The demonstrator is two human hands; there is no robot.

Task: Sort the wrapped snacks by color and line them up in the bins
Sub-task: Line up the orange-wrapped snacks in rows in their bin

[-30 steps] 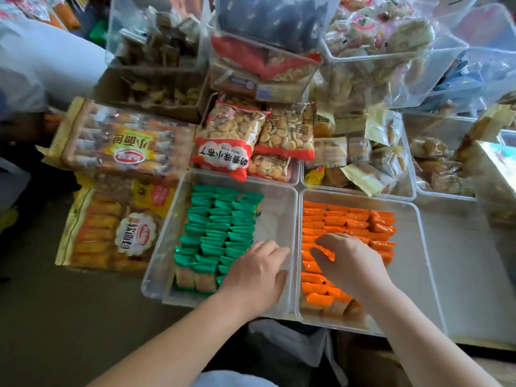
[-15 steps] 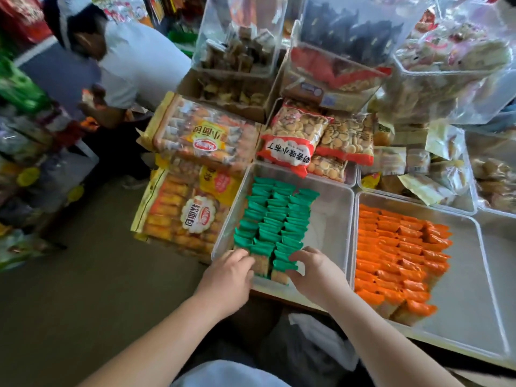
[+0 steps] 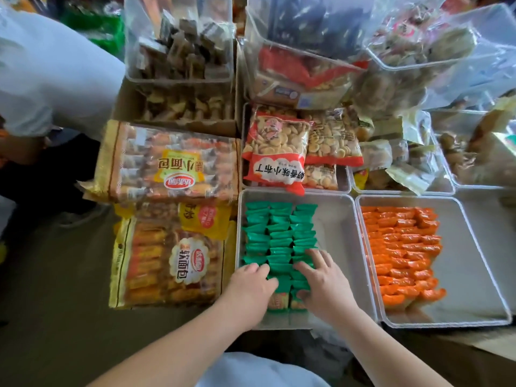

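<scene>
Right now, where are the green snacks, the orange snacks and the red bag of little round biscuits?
green snacks (image 3: 279,233): head view, middle of the lined-up rows.
orange snacks (image 3: 402,247): head view, middle of the lined-up rows.
red biscuit bag (image 3: 275,141): head view, the clear window on its front.

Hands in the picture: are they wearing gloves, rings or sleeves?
No. The left hand and right hand are bare: no gloves, rings or watch show. The left forearm and right forearm are bare too, no sleeve in view. A pale blue garment shows between them.
</scene>
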